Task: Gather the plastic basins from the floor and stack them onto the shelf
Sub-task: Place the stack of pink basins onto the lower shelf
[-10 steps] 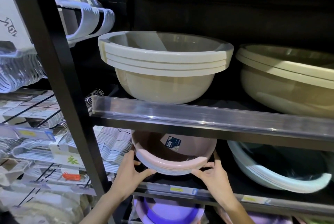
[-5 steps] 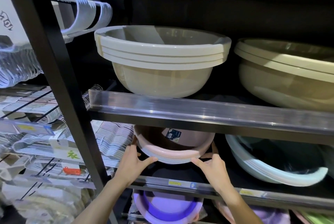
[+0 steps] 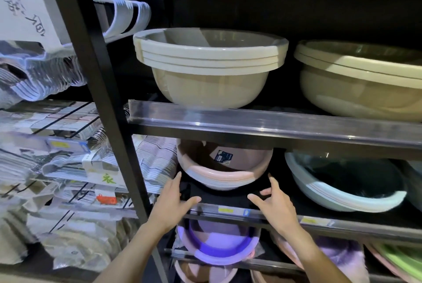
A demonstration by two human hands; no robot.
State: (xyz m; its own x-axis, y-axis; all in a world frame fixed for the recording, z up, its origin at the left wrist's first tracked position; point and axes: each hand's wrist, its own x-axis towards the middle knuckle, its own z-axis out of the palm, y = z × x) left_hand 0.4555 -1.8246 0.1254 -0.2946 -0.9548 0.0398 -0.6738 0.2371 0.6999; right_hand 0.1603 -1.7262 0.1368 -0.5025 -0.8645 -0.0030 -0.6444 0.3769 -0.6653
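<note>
The stack of round pink plastic basins sits tilted on the dark middle shelf, under the beige basins. It likely leans to fit. Just in front, the left hand and right hand hold nothing, fingers spread apart.

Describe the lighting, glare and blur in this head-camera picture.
Head view: dim overall, the shelf back nearly black; a bright glare streak runs along the clear strip under the beige basins; the packaged goods at left are smeared by motion blur; wide-angle distortion tilts the black upright; the pink basins and both open hands stay fairly sharp.
</note>
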